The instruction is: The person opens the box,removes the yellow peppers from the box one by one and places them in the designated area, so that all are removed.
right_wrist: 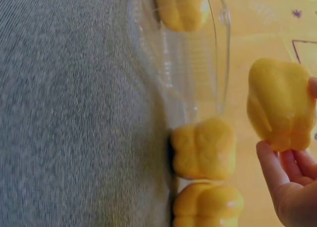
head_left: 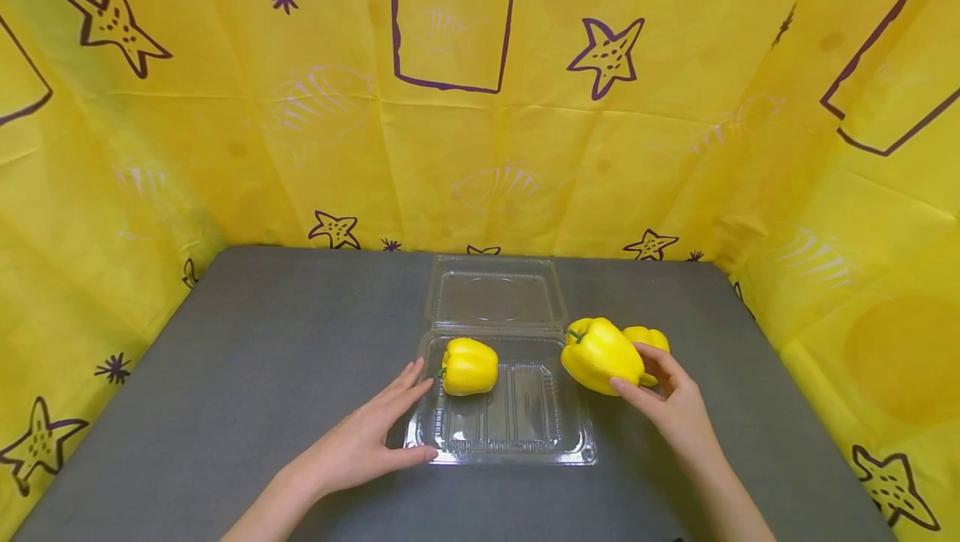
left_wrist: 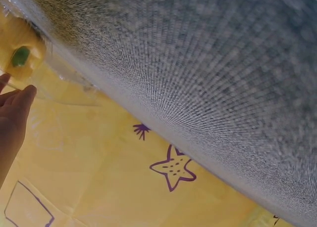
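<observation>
A clear plastic clamshell container point(head_left: 528, 421) lies opened on the table, its lid point(head_left: 495, 298) folded back away from me. One yellow bell pepper point(head_left: 470, 367) rests on its side in the left part of the base, green stem pointing left. My left hand point(head_left: 363, 438) is at the container's left edge, fingers extended and thumb by the front corner. My right hand point(head_left: 678, 400) grips another yellow bell pepper point(head_left: 598, 356) between thumb and fingers, raised by the base's right edge. In the right wrist view, two more bell peppers point(right_wrist: 204, 149) sit side by side below the held one.
The grey table point(head_left: 300, 333) stretches out on both sides of the container. A yellow cloth point(head_left: 480, 142) with purple starfish drawings encloses the back and sides. Behind the held pepper, a resting yellow pepper point(head_left: 651, 337) is partly hidden.
</observation>
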Action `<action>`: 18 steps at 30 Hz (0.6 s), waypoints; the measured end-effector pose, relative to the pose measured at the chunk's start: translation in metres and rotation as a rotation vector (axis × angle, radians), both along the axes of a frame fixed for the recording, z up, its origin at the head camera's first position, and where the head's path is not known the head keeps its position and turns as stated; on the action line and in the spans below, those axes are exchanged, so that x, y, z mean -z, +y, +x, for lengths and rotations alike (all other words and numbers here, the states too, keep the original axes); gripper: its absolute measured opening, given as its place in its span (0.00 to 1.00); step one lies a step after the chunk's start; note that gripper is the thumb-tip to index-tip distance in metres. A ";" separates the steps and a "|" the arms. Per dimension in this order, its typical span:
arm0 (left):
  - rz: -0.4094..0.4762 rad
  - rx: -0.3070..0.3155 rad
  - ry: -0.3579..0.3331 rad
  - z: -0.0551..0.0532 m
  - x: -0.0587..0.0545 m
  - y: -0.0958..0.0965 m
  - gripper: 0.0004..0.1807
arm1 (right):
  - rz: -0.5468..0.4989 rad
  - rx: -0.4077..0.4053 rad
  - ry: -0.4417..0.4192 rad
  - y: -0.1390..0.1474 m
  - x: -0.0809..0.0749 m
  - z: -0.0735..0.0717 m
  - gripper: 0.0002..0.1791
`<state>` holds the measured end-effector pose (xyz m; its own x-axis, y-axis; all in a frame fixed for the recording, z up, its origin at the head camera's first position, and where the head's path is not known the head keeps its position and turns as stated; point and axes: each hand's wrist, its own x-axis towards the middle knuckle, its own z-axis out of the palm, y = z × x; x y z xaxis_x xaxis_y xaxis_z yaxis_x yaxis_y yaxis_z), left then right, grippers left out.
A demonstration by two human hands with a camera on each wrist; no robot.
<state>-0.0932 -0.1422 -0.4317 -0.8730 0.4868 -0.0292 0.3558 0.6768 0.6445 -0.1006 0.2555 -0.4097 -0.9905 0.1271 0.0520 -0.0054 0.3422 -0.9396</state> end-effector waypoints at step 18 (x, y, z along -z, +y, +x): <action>0.000 0.003 -0.039 -0.001 -0.001 0.000 0.51 | 0.015 0.049 0.040 0.018 -0.001 0.000 0.27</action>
